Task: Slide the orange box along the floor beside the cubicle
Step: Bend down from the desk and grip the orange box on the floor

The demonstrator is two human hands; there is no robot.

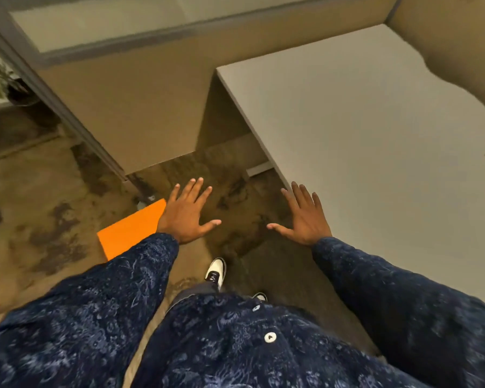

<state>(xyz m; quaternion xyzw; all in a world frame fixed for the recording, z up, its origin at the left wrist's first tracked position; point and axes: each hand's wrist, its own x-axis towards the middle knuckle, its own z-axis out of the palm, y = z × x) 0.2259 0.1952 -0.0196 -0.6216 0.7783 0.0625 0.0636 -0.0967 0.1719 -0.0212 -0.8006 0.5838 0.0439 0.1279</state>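
A flat orange box (130, 231) lies on the mottled floor beside the end of a tan cubicle partition (140, 113). My left forearm and sleeve cover its right and lower edges. My left hand (189, 212) is held out above the floor just right of the box, palm down, fingers spread, holding nothing. It does not touch the box. My right hand (305, 217) is spread the same way near the front corner of the white desk (375, 141), also empty.
The partition's metal end post and foot (143, 196) stand just behind the box. Brown patterned floor (39, 219) stretches to the left. My white shoe (216, 271) is on the floor between my hands. The desk fills the right side.
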